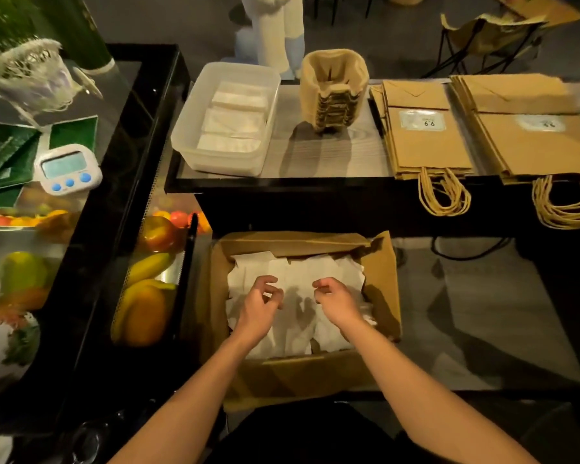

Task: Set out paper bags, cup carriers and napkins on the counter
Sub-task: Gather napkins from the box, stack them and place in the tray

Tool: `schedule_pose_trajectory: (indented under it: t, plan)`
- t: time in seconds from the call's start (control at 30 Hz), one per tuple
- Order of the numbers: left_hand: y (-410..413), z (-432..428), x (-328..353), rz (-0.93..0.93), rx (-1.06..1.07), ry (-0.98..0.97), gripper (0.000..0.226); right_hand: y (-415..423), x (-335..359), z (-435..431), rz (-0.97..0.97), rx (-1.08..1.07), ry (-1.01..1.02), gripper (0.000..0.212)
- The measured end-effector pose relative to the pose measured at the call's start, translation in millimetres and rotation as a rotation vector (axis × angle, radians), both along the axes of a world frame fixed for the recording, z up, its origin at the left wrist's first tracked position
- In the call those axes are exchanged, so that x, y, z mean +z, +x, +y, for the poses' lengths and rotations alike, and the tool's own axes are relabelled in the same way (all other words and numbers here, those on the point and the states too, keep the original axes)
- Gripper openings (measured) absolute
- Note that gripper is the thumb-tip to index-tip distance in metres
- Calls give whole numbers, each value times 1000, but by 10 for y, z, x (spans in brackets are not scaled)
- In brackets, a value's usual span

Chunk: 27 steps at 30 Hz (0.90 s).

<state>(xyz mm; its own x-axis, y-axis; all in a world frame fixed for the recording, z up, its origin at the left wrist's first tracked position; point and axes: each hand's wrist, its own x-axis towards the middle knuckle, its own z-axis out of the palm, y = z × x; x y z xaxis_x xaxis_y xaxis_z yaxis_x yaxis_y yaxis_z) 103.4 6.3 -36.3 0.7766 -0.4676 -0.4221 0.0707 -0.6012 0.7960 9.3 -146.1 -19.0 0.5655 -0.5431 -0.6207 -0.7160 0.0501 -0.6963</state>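
Left hand [260, 301] and right hand [337, 298] hover over the loose napkins [295, 276] in the cardboard box [384, 289], fingers loosely curled, pinching nothing. Cup carriers [334, 95] and paper bags [426, 142] are on the counter [332, 155].

Matt kraft-paper bags [427, 128], translucent plastic tub [225, 118]
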Motion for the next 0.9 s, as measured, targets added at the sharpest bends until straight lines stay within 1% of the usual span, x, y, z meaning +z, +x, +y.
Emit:
schedule_pose_trajectory:
  t: [0.1,0.13,0.2,0.27,0.3,0.37,0.43,0.5,0.6,0.67,0.77,0.9]
  plan:
    - [-17,117,-180,62,24,88,25,0,-81,85,211,17,89,33]
    - [-22,148,-229,87,24,106,25,-2,-128,112,238,18,114,36]
    - [-30,201,-294,127,16,119,23,-26,-237,165,222,32,107,38]
    - [-33,236,-318,147,-8,120,22,-62,-301,185,182,25,8,38]
    - [-34,237,-317,157,-22,119,21,-82,-314,162,183,21,-73,40]
    - [-37,219,-304,170,-48,116,20,-118,-315,67,302,72,-260,51]
    - [-43,179,-290,176,-83,116,18,-162,-323,-56,480,191,-365,65]
    - [-52,137,-290,194,-125,116,17,-213,-351,-149,611,314,-347,71]
    - [-69,92,-307,227,-178,107,16,-255,-363,-192,679,431,-329,65]
    - [-88,78,-313,244,-192,100,16,-248,-325,-208,665,439,-262,63]
    - [-108,84,-329,259,-207,112,16,-242,-305,-235,636,429,-158,69]
    - [-111,123,-354,281,-200,123,15,-240,-305,-255,544,326,-6,77]
